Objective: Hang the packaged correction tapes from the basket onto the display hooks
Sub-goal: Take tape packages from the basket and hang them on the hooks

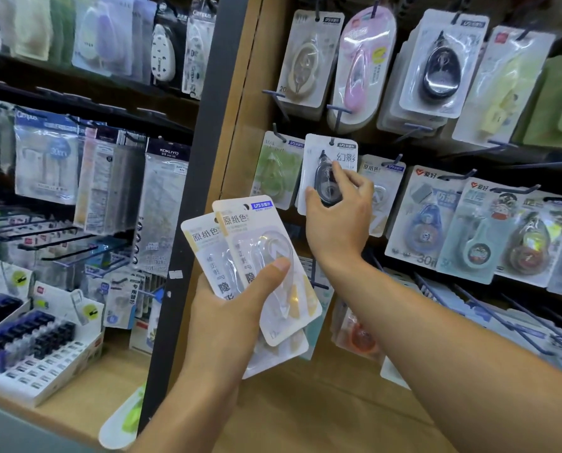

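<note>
My right hand [338, 214] pinches the black correction tape pack [328, 171] against the pegboard, its hole at a display hook [331, 141]. My left hand [227, 308] grips two cream correction tape packs [256, 256], thumb pressed on the front blister, fingers behind.

Wooden shelf [322, 416] bears a tray [44, 384], seemingly of correction tapes.

Bare hook prongs [274, 96] jut outward above the dark-tape pack [330, 171]. Hanging packs crowd both its sides. Open air in front.
</note>
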A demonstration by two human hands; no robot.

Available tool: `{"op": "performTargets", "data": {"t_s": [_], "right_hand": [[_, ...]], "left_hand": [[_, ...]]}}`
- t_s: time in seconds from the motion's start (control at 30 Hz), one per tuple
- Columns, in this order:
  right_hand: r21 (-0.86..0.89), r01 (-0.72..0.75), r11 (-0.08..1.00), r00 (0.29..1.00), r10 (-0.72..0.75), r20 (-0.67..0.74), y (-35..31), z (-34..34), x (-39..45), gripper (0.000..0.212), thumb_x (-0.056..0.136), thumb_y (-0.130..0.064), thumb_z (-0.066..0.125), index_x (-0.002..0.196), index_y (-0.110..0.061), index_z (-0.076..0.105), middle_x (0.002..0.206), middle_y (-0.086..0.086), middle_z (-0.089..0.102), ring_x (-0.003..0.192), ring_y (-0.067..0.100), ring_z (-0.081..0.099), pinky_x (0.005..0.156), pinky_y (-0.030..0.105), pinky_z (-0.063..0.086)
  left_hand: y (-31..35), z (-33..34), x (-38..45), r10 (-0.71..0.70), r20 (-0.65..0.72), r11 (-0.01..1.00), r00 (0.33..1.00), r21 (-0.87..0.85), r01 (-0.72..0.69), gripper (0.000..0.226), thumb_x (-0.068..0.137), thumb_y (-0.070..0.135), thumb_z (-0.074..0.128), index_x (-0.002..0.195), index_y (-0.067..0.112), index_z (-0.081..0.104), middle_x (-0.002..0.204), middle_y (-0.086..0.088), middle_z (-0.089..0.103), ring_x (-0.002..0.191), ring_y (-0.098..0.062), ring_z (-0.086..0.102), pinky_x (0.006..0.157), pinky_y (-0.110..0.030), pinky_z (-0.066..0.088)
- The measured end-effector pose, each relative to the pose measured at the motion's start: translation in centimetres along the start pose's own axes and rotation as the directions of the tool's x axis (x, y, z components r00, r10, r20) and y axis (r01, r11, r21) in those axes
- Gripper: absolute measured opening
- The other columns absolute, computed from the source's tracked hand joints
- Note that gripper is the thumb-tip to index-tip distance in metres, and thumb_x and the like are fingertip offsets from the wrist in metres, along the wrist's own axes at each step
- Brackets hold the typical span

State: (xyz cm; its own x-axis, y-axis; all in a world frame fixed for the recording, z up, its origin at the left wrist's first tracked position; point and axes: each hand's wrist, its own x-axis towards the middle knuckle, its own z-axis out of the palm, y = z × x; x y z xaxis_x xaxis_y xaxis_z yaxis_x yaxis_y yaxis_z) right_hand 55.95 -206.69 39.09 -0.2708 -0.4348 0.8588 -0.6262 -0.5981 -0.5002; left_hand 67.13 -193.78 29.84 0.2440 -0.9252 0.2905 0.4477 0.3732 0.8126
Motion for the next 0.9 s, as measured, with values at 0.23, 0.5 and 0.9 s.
{"op": "performTargets", "data": {"t_s": [0.23, 0.5, 0.9], "right_hand": [[-0.108, -0.047, 0.993, 0.991, 0.06, 0.122, 1.8, 1.5, 2.7, 0.062, 0.09, -0.027, 0.074, 0.147, -0.028, 0.05, 0.136, -0.005, 0.043, 0.125, 0.015, 0.048, 0.088, 0.023, 0.039], [-0.192, -0.144, 0.971, 0.881, 0.214, 0.422, 3.7, 2.2, 6.6, 0.058, 0.09, 0.001, 0.054, 0.146, -0.016, 0.052, 0.15, 0.011, 0.047, 0.129, 0.029, 0.051, 0.108, 0.03, 0.039], [0.258, -0.349, 0.901, 0.699, 0.067, 0.712, -2.3, -11.1, -8.7, 0.051, 0.093, -0.062, 0.052, 0.142, -0.049, 0.048, 0.143, -0.032, 0.048, 0.128, -0.014, 0.046, 0.112, 0.031, 0.043]], "left_hand": [[-0.5, 0.7, -0.4, -0.036, 0.013, 0.999, 0.999, -0.015, 0.037, 0.044, 0.077, 0.033, 0.082, 0.119, 0.031, 0.07, 0.104, 0.005, 0.081, 0.092, -0.018, 0.079, 0.071, -0.036, 0.064], [-1.1, 1.1, -0.7, -0.062, 0.026, 0.998, 0.998, -0.018, 0.063, 0.068, 0.055, 0.045, 0.082, 0.121, 0.036, 0.068, 0.105, 0.009, 0.081, 0.091, -0.014, 0.079, 0.071, -0.039, 0.065], [-1.1, 0.1, -1.7, -0.07, 0.106, 0.994, 0.992, 0.093, 0.06, 0.04, 0.088, 0.031, 0.077, 0.127, 0.025, 0.069, 0.11, -0.003, 0.08, 0.1, -0.026, 0.078, 0.083, -0.046, 0.063]]}}
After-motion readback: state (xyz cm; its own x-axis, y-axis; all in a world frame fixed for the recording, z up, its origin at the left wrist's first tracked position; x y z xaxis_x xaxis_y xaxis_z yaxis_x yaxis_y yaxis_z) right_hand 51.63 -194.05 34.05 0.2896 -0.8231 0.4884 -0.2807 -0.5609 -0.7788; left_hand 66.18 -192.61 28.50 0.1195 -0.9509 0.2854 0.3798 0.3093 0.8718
